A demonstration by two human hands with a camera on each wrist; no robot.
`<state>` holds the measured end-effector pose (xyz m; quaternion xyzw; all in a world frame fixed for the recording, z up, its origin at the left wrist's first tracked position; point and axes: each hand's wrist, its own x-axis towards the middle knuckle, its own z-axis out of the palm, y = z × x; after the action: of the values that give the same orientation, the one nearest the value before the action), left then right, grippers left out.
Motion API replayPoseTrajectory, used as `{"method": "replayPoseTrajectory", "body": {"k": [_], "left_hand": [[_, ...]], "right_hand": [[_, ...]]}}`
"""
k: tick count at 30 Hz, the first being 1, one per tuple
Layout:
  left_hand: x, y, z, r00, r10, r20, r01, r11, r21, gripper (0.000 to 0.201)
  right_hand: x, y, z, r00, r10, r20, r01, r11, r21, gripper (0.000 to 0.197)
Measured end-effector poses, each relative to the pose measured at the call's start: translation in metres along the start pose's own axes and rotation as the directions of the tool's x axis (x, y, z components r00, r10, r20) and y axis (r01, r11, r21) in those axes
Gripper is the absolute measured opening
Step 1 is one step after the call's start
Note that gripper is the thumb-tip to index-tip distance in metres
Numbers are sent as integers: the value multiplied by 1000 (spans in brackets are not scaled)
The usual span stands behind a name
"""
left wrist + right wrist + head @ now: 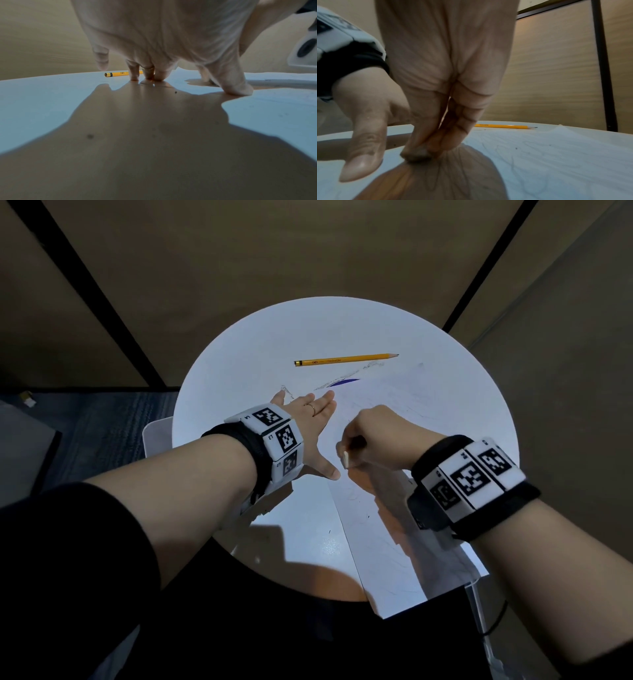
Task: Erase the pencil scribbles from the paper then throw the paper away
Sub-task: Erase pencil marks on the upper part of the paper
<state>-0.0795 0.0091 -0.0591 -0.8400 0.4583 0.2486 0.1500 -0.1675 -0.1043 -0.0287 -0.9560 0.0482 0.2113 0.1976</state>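
Fingers (423, 129) of the right hand (383, 436) are pinched on a small eraser (417, 155), which is pressed onto the paper (404, 529). The left hand (308, 426) is laid flat with straight, spread fingers, thumb near the eraser, so that the sheet's left side is pinned to the table (274, 344). Faint scribbles (518, 152) are seen to the right of the eraser, so erasing is judged unfinished. The sheet's near edge overhangs the table, and its far corner looks lifted. A pencil (346, 359) lies beyond the hands, apart from them. If hard strokes are made away from the pinned side, the sheet could be buckled, creased or torn.
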Motion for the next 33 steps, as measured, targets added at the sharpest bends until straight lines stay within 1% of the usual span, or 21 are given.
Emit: {"method": "replayPoseTrajectory", "body": {"k": [3,5,6,7,9,11,12,16,18,19,21,22,24,25,29,31,33], "left_hand": [[-1,1,0,1000,0,-8,-1,1000,-16,114],[-1,0,0,1000,2,-13,-2,1000,-22,113],[-1,-1,1,1000,2,-13,-2,1000,-20,114],[-1,-1,1,1000,2,-15,-2,1000,-17,114],[1,-2,1,1000,4,-11,-4,1000,-10,115],[1,-1,1,1000,6,-4,-6,1000,-8,115],[1,-1,1,1000,7,-3,-7,1000,-10,115],[1,0,1,1000,5,-10,-5,1000,-17,115],[1,-1,2,1000,1,-18,-2,1000,-20,115],[1,-1,2,1000,0,-21,0,1000,-18,115],[1,-2,3,1000,0,-21,-1,1000,-12,116],[2,-1,3,1000,1,-20,-1,1000,-11,116],[2,-1,3,1000,1,-16,-1,1000,-13,116],[1,-1,3,1000,2,-15,-2,1000,-14,116],[0,0,3,1000,-2,-28,1,1000,-17,114],[-1,0,2,1000,-3,-30,3,1000,-11,115],[0,-1,2,1000,-5,-29,5,1000,-3,115]], "right_hand": [[12,-11,0,998,-35,-58,29,995,-94,24],[15,-14,2,994,-44,-95,35,995,-91,26],[13,-13,2,994,-33,-101,27,998,-59,23],[11,-10,2,996,-18,-93,16,1000,-21,18],[1,-2,0,999,27,-22,-27,999,30,9],[-4,1,-1,997,51,55,-51,999,2,12],[-3,0,-2,997,53,63,-52,998,-25,14],[12,-12,1,998,-1,-67,-5,996,-88,23],[14,-12,5,994,-14,-109,7,998,-65,22],[12,-9,5,994,-6,-108,4,1000,-21,18],[4,-1,3,998,15,-58,-11,998,60,10],[-1,1,2,1000,23,-13,-22,998,64,9],[-4,2,-1,997,36,65,-36,999,-2,13],[-2,1,-2,997,35,68,-32,999,-37,15],[12,-11,0,998,-32,-51,27,995,-100,22],[12,-9,3,995,-48,-84,43,997,-63,21],[4,-1,3,998,-25,-55,26,1000,15,14]]}}
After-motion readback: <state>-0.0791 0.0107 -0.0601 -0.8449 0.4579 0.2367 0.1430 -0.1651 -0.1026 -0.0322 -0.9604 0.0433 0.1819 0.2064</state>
